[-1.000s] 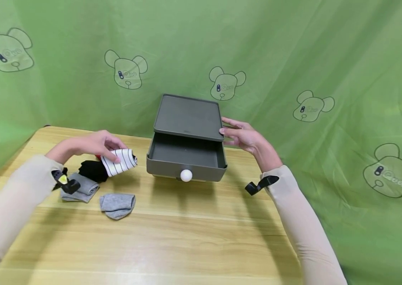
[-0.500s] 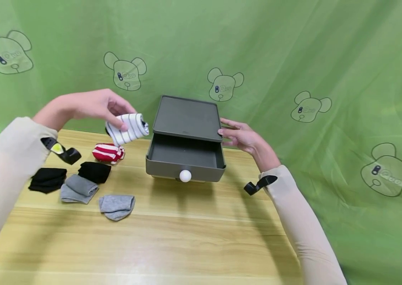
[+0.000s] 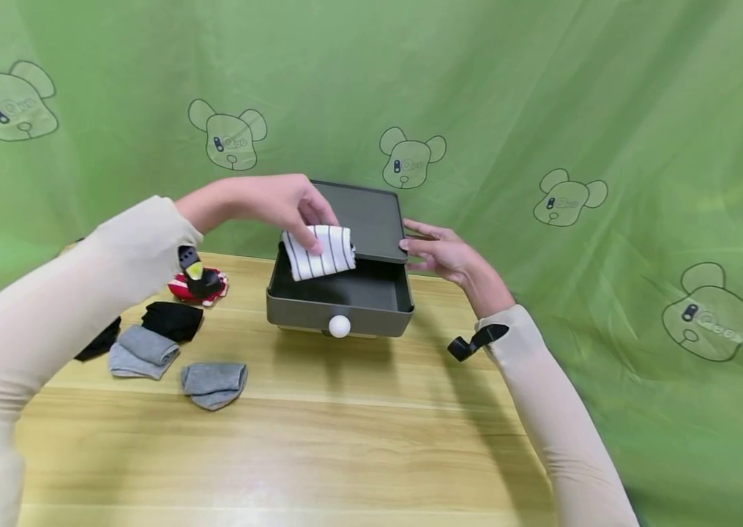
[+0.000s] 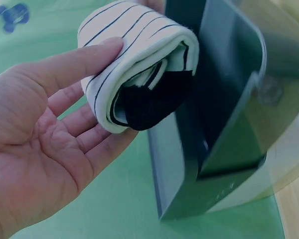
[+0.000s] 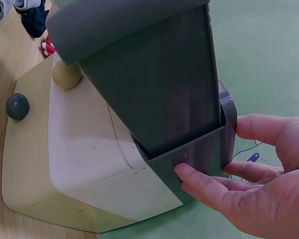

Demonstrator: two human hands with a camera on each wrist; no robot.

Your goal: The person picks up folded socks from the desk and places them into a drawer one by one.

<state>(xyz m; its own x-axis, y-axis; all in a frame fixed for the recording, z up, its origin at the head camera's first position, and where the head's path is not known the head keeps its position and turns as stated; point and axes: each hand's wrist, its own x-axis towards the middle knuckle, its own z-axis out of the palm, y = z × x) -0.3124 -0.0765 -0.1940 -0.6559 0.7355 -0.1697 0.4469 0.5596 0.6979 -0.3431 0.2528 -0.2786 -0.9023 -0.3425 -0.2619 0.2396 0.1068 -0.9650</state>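
Two hands in view, apart from each other, both at a dark grey drawer unit point(image 3: 378, 219). Left hand point(image 3: 272, 199): thumb on one face of a rolled striped cloth point(image 3: 337, 252), fingers behind it, pinching it. Cloth is white with thin dark lines; the left wrist view shows a black patch point(image 4: 157, 102) in the rolled end. From the head camera the roll lies across the pulled-out top drawer point(image 3: 371, 322), held in the air; gap to the drawer floor cannot be told.

Right hand point(image 3: 445, 252): fingers spread and mostly straight, tips touching the unit's side near its top. White round knob point(image 3: 340, 326) on the drawer front. Right wrist view shows paler lower tiers point(image 5: 92, 139), with a yellowish knob point(image 5: 66, 74) and a dark knob point(image 5: 17, 106).

On the wooden table point(image 3: 345, 446), left of the unit: red-and-white bundle point(image 3: 180, 288), black folded cloth point(image 3: 172, 320), another black piece point(image 3: 101, 344) partly behind the left sleeve point(image 3: 81, 285), two grey folded cloths point(image 3: 214, 384). Green curtain point(image 3: 476, 66) behind, printed with bear heads.
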